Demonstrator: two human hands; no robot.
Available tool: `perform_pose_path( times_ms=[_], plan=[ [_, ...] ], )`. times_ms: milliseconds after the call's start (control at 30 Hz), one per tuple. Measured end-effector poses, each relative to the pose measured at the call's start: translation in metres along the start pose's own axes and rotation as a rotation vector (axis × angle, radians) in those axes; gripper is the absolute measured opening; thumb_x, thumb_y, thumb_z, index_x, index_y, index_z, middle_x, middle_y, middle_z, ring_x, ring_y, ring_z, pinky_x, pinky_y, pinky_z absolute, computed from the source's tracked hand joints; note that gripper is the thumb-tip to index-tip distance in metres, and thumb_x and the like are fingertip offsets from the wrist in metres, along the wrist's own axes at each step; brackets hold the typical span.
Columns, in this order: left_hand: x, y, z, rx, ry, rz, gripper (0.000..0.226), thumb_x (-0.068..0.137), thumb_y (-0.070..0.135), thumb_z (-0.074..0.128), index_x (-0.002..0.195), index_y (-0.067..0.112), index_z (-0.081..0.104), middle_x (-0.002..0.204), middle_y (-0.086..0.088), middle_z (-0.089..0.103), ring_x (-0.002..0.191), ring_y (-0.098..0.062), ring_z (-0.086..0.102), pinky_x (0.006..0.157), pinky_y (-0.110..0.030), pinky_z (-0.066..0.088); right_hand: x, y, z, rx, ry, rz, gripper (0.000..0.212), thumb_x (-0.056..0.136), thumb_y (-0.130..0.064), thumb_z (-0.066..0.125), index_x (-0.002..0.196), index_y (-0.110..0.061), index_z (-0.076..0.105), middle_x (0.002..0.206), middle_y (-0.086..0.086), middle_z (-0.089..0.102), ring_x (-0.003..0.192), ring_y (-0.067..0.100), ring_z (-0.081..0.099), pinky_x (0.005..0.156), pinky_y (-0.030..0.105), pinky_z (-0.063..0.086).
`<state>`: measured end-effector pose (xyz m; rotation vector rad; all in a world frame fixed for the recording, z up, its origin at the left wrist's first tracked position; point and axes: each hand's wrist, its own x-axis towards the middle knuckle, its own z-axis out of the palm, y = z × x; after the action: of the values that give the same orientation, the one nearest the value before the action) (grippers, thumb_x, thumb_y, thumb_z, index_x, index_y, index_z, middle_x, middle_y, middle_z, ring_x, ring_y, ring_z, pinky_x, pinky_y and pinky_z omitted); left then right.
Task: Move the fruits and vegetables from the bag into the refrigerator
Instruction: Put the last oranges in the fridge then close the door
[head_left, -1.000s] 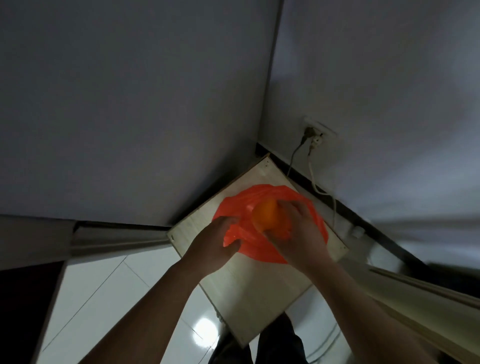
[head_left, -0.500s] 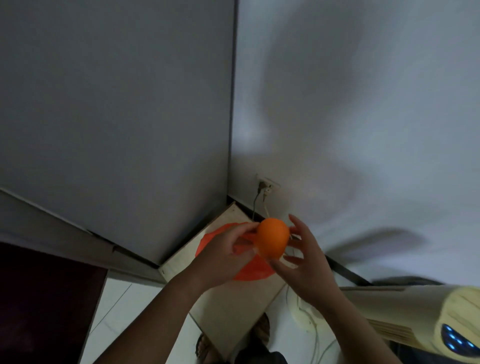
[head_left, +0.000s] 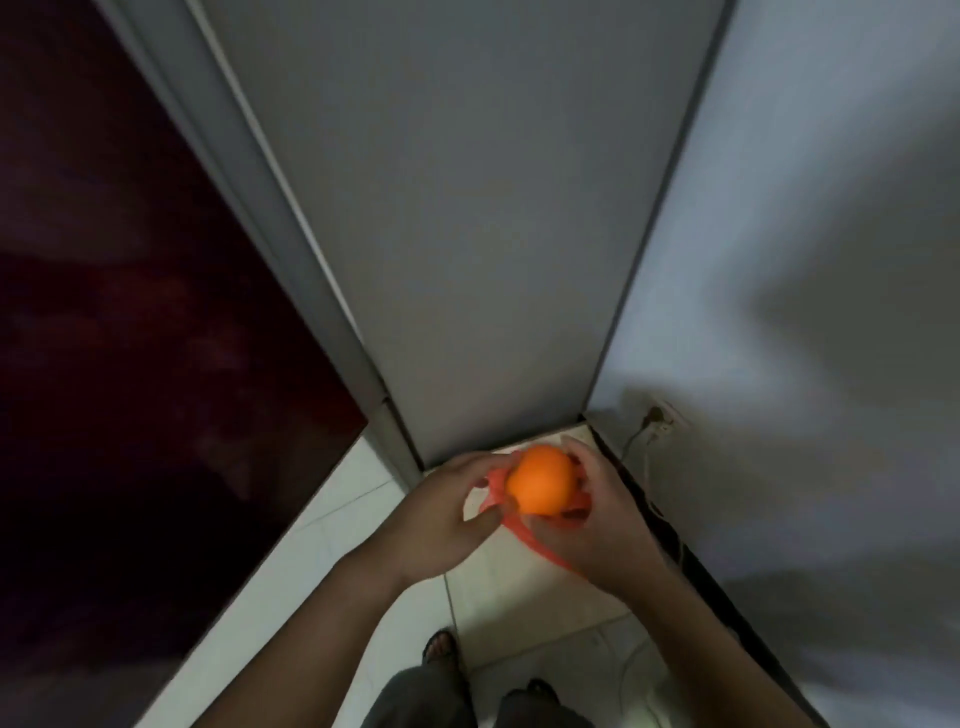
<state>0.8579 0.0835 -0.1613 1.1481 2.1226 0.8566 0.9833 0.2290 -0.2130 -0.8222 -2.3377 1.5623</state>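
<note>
We note first the largest surfaces: a smooth, matte grey refrigerator side panel (head_left: 467, 218) rising through the centre, a glossy dark maroon door face (head_left: 104, 338) to its left, and a pale painted wall (head_left: 805, 234) to its right carrying a socket with a plugged cable (head_left: 657, 418). Below lie glossy white floor tiles (head_left: 332, 525) and a pale, flat wooden board (head_left: 524, 587), rectangular so far as it shows. We record thin, translucent red plastic of the bag (head_left: 511, 522), stretched into strips between both hands. Our right hand (head_left: 605, 519) cups the orange (head_left: 541, 480) from the right and beneath, fingers curled round it. Our left hand (head_left: 441, 512) is partly closed, pinching a strip of the bag just left of the fruit. The orange is round, smooth-skinned, evenly bright, and held above the board, in front of the refrigerator's lower corner.
</note>
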Motion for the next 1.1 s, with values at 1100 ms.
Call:
perform_pose_path(
  times_ms=[1100],
  plan=[
    [-0.368, -0.11, -0.018, -0.195, 0.458, -0.394, 0.045, 0.089, 0.036, 0.057, 0.131, 0.035, 0.043, 0.134, 0.017, 0.047, 0.113, 0.0, 0.05, 0.087, -0.015, 0.04, -0.184, -0.112, 0.223, -0.195, -0.471, -0.299, 0.073, 0.066, -0.033, 0.08, 0.124, -0.04, 0.036, 0.131, -0.015, 0.04, 0.113, 0.009, 0.046, 0.08, 0.019, 0.049]
  ],
)
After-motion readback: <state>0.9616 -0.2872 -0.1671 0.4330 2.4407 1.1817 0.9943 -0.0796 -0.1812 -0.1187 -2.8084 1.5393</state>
